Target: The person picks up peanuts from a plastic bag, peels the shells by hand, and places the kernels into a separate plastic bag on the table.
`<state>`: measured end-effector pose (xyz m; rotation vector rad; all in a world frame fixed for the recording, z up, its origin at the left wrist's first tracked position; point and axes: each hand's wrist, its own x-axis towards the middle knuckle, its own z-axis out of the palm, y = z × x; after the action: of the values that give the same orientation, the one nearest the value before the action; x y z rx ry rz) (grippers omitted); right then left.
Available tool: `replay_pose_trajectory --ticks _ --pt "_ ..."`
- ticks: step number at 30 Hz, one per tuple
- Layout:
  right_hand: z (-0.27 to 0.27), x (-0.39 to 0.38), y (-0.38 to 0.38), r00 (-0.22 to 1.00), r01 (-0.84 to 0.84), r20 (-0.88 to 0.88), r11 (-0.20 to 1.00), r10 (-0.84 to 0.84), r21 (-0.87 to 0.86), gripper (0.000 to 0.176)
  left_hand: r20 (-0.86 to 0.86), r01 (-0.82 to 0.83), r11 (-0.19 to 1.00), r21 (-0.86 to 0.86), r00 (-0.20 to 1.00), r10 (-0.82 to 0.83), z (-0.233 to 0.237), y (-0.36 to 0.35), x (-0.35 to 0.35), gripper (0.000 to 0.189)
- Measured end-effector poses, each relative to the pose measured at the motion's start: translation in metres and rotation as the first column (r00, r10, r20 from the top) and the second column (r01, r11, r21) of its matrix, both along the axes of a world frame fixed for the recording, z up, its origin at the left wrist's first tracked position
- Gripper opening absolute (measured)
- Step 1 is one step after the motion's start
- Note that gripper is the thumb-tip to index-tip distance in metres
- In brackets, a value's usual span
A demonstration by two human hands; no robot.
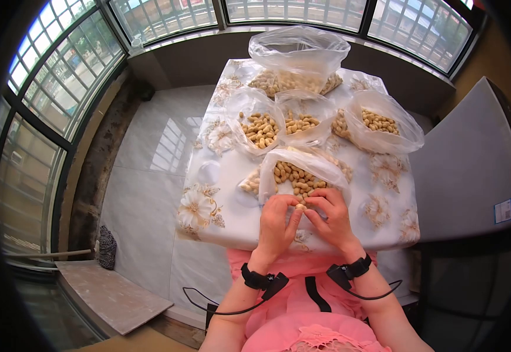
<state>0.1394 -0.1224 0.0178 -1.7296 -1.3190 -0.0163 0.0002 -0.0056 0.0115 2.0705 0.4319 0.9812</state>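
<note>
Both hands meet at the near edge of an open plastic bag (271, 157) full of unshelled peanuts (293, 174). A single peanut (300, 207) sits pinched between the fingertips of my left hand (277, 222) and my right hand (331, 219). Thumbs and forefingers of both hands press on it from either side. Whether its shell is cracked is too small to tell. Each wrist wears a black strap with a small cabled device.
Behind the near bag stand more clear bags of peanuts: a left bag (259, 129), a middle bag (302, 122), a right bag (380, 122) and a tall back bag (299, 50). A flowered tablecloth (232, 202) covers the table. A grey cabinet-like block (466, 164) stands at right, windows beyond.
</note>
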Motion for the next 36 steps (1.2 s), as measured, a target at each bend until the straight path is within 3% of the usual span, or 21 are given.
replay_pose_trajectory --ticks 7,9,10,15,17,19,20,23,27,28,30,31,33,35,36 --pt "-0.002 0.003 0.000 1.000 -0.015 0.014 1.000 0.015 0.012 0.021 0.200 -0.030 0.979 -0.200 0.977 0.071 0.013 0.012 -0.010 0.010" --pt "-0.002 0.001 -0.001 1.000 -0.013 0.000 1.000 0.013 0.019 0.020 0.167 -0.188 0.964 -0.188 0.961 0.220 0.030 0.033 -0.008 0.012" --pt "-0.001 0.001 -0.001 1.000 -0.012 -0.001 1.000 0.012 0.019 0.020 0.168 -0.185 0.966 -0.182 0.962 0.216 0.035 0.045 -0.005 0.012" --pt "-0.004 0.002 0.001 1.000 0.008 0.019 0.999 -0.009 0.033 0.019 0.143 -0.377 0.912 0.164 0.924 0.356 0.042 0.113 0.028 0.015" --pt "-0.004 0.002 0.000 1.000 0.001 0.017 0.999 -0.002 0.037 0.018 0.086 -0.361 0.924 0.128 0.932 0.353 0.036 0.133 0.041 0.015" --pt "-0.005 0.002 0.000 1.000 0.004 0.012 0.999 -0.004 0.051 0.018 -0.031 -0.462 0.847 0.263 0.874 0.486 0.021 0.151 0.053 0.019" --pt "-0.006 0.002 0.000 1.000 -0.004 0.010 0.998 0.004 0.058 0.017 -0.121 -0.464 0.858 0.219 0.860 0.496 0.015 0.157 0.055 0.022" --pt "-0.004 0.001 0.000 1.000 -0.002 -0.007 0.998 0.002 0.061 0.017 -0.194 -0.425 0.882 0.203 0.865 0.462 0.001 0.167 0.050 0.026" --pt "-0.003 0.000 0.000 1.000 0.017 0.001 0.998 -0.017 0.065 0.016 -0.209 -0.365 0.929 -0.063 0.915 0.345 0.016 0.161 0.032 0.038" --pt "-0.004 0.000 0.000 1.000 0.014 0.003 0.998 -0.015 0.057 0.016 -0.210 -0.363 0.930 -0.058 0.915 0.344 0.019 0.155 0.026 0.038" --pt "-0.004 0.003 0.000 1.000 0.014 0.009 0.998 -0.014 0.054 0.015 -0.055 -0.452 0.857 0.248 0.877 0.478 0.026 0.140 0.019 0.035" --pt "-0.004 0.003 0.000 1.000 0.001 0.015 0.999 -0.002 0.053 0.016 -0.054 -0.449 0.857 0.251 0.878 0.476 0.036 0.128 0.016 0.035" --pt "-0.004 0.001 -0.002 1.000 -0.012 0.013 0.999 0.012 0.047 0.017 0.005 -0.246 0.960 0.135 0.969 0.247 0.054 0.098 0.007 0.030" --pt "-0.002 0.001 -0.001 1.000 0.009 0.023 0.999 -0.010 0.053 0.017 -0.069 -0.095 0.995 -0.015 0.993 0.094 0.048 0.072 0.002 0.025" --pt "-0.001 0.001 -0.001 1.000 0.011 0.017 0.999 -0.012 0.048 0.017 -0.092 -0.028 1.000 -0.005 0.995 0.028 0.044 0.059 0.001 0.024"
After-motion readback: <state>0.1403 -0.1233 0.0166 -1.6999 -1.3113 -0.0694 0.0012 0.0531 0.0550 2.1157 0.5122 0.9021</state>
